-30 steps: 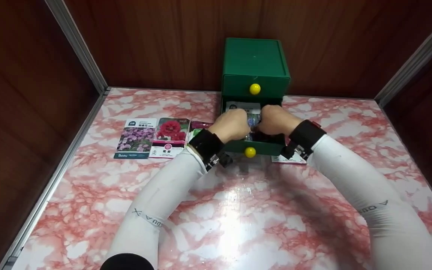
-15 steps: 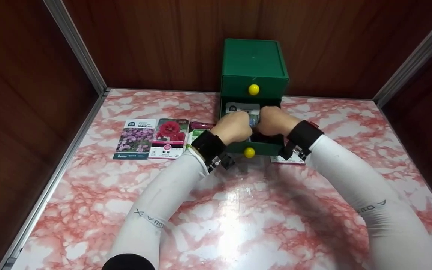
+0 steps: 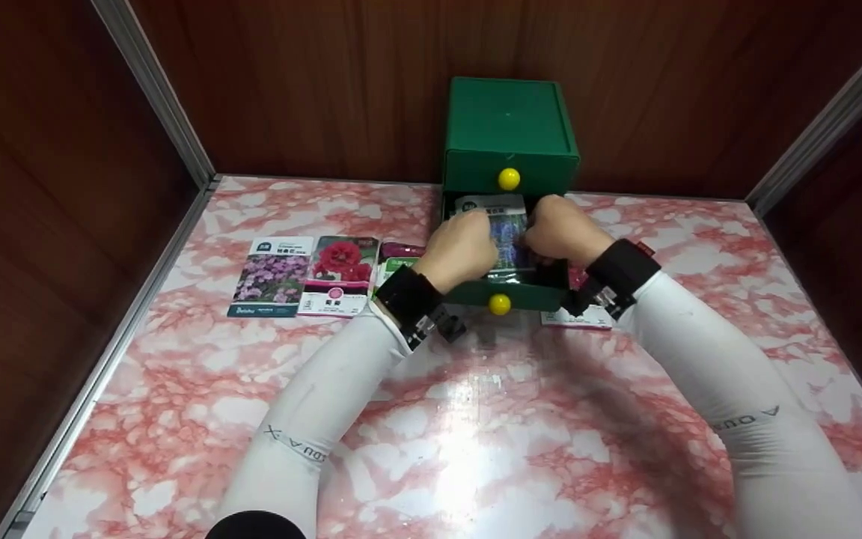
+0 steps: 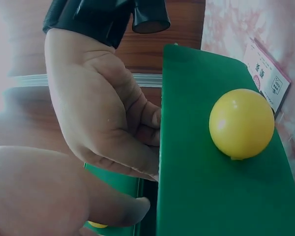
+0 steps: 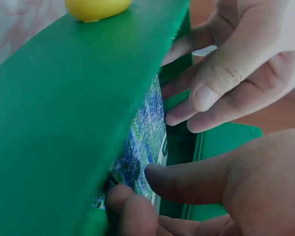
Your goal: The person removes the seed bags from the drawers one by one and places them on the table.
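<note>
A green two-drawer box [image 3: 507,116] has its lower drawer [image 3: 461,294] pulled out. Inside it lies a seed packet [image 3: 509,239] with blue-purple flowers. My left hand [image 3: 461,251] is over the drawer's left part, hiding that side of the packet; in the right wrist view, its relaxed fingers [image 5: 206,98] reach in behind the drawer front. At the packet's right edge is my right hand [image 3: 562,230]. Its thumb [image 5: 187,182] overlaps the packet's face in the right wrist view, apart from the bent forefinger. The drawer front [image 4: 206,162] blocks the left wrist view of the packet.
Left of the box lie a purple-flower packet [image 3: 272,277], a red-flower packet [image 3: 340,269] and a partly covered green-and-purple one [image 3: 399,258]. Another packet [image 3: 577,318] lies right of the drawer, mostly hidden. Yellow knobs [image 3: 500,304] stick out from the drawer fronts. Wooden panels [image 3: 326,90] enclose the table.
My right hand has moved slightly right and away from me, apart from the left hand. More of the blue-purple packet shows, and its top edge has shifted toward the box's back.
</note>
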`<state>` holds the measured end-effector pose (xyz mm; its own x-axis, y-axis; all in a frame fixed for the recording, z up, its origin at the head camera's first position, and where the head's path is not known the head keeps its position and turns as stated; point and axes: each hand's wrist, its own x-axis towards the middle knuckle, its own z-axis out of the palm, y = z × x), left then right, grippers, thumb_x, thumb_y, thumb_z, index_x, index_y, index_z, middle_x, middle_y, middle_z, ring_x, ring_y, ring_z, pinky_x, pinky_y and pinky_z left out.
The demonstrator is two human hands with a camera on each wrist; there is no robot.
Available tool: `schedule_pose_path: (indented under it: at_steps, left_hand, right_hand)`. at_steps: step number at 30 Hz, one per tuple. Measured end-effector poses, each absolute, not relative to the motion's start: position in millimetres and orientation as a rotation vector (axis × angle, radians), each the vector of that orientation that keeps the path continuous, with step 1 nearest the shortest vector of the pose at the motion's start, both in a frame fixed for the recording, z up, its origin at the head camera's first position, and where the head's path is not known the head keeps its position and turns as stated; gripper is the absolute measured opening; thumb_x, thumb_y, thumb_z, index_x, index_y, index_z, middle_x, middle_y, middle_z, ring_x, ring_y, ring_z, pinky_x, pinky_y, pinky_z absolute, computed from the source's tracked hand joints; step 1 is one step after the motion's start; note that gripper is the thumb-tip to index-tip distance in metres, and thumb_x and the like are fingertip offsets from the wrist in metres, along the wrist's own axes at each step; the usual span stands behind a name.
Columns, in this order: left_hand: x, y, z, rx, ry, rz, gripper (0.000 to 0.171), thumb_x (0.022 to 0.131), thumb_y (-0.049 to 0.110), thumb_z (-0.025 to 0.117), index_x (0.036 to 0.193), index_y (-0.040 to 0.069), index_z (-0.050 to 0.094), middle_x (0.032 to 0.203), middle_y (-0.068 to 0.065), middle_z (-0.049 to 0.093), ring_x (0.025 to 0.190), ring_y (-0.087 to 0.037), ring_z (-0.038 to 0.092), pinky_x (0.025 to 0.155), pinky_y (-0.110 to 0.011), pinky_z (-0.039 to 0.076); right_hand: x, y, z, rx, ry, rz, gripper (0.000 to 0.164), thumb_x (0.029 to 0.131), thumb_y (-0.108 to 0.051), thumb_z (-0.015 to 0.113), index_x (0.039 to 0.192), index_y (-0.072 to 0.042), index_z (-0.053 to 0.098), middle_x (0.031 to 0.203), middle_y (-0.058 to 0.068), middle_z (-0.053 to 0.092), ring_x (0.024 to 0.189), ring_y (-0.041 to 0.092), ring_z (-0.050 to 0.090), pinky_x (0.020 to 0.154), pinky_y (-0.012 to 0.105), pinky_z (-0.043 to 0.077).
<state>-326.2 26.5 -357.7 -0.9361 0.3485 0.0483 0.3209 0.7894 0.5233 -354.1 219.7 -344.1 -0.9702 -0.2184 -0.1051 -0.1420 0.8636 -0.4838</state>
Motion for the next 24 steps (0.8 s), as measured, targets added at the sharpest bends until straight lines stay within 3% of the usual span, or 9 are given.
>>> schedule_pose_path:
  at_steps: [5, 9, 16, 18, 20, 22, 24]
  left_hand:
    - [-328.1, 20.0, -355.7, 0.527, 2.928, 0.937, 0.017, 0.107, 0.006, 0.059, 0.119, 0.001, 0.070, 0.111, -0.016, 0.071, 0.091, -0.027, 0.060, 0.087, -0.042, 0.052]
    - [-328.8, 14.3, -355.0, 0.493, 2.918, 1.046, 0.025, 0.109, 0.009, 0.062, 0.130, -0.004, 0.067, 0.110, -0.016, 0.067, 0.098, -0.029, 0.060, 0.088, -0.041, 0.048]
    - [-328.8, 5.8, -354.8, 0.456, 2.871, 1.159, 0.019, 0.111, 0.011, 0.063, 0.122, -0.004, 0.067, 0.094, -0.011, 0.050, 0.086, -0.025, 0.052, 0.079, -0.036, 0.039]
    - [-328.7, 3.3, -354.2, 0.432, 2.825, 1.198, 0.024, 0.111, 0.009, 0.063, 0.130, -0.004, 0.067, 0.105, -0.015, 0.060, 0.085, -0.025, 0.053, 0.080, -0.034, 0.040]
    - [-328.9, 1.1, -353.8, 0.407, 2.788, 1.231, 0.034, 0.111, 0.010, 0.065, 0.142, -0.004, 0.064, 0.128, -0.019, 0.067, 0.094, -0.025, 0.060, 0.086, -0.033, 0.047]
    - [-329.3, -1.0, -354.0, 0.394, 2.765, 1.258, 0.044, 0.110, 0.011, 0.069, 0.150, -0.005, 0.061, 0.147, -0.020, 0.065, 0.107, -0.026, 0.066, 0.097, -0.034, 0.052]
    - [-329.7, -3.3, -354.8, 0.388, 2.742, 1.301, 0.048, 0.107, 0.010, 0.074, 0.151, -0.005, 0.061, 0.151, -0.019, 0.065, 0.121, -0.029, 0.067, 0.105, -0.037, 0.054]
  right_hand:
    - [-352.6, 225.7, -341.2, -0.248, 2.852, -0.818, 0.026, 0.094, -0.007, 0.072, 0.069, -0.003, 0.072, 0.062, 0.006, 0.069, 0.050, 0.014, 0.064, 0.047, 0.025, 0.050]
    - [-351.8, 230.9, -338.8, -0.267, 2.822, -0.902, 0.031, 0.098, -0.009, 0.074, 0.068, -0.002, 0.073, 0.063, 0.006, 0.071, 0.052, 0.014, 0.065, 0.049, 0.026, 0.052]
    - [-349.3, 238.5, -336.3, -0.206, 2.723, -1.093, 0.024, 0.103, -0.013, 0.078, 0.085, 0.002, 0.080, 0.071, 0.008, 0.074, 0.060, 0.014, 0.069, 0.057, 0.026, 0.058]
    - [-348.2, 239.7, -336.0, -0.179, 2.700, -1.122, 0.022, 0.104, -0.014, 0.078, 0.091, 0.004, 0.081, 0.073, 0.008, 0.074, 0.062, 0.015, 0.068, 0.058, 0.026, 0.059]
    - [-347.2, 240.9, -335.8, -0.154, 2.682, -1.133, 0.022, 0.105, -0.016, 0.078, 0.095, 0.004, 0.081, 0.074, 0.008, 0.073, 0.063, 0.015, 0.068, 0.059, 0.026, 0.059]
    - [-346.3, 242.0, -335.4, -0.135, 2.662, -1.142, 0.023, 0.106, -0.018, 0.078, 0.099, 0.003, 0.080, 0.075, 0.008, 0.073, 0.064, 0.016, 0.067, 0.059, 0.026, 0.058]
    - [-345.1, 243.3, -335.3, -0.119, 2.652, -1.147, 0.023, 0.106, -0.020, 0.079, 0.102, 0.003, 0.081, 0.076, 0.007, 0.073, 0.063, 0.016, 0.066, 0.058, 0.026, 0.057]
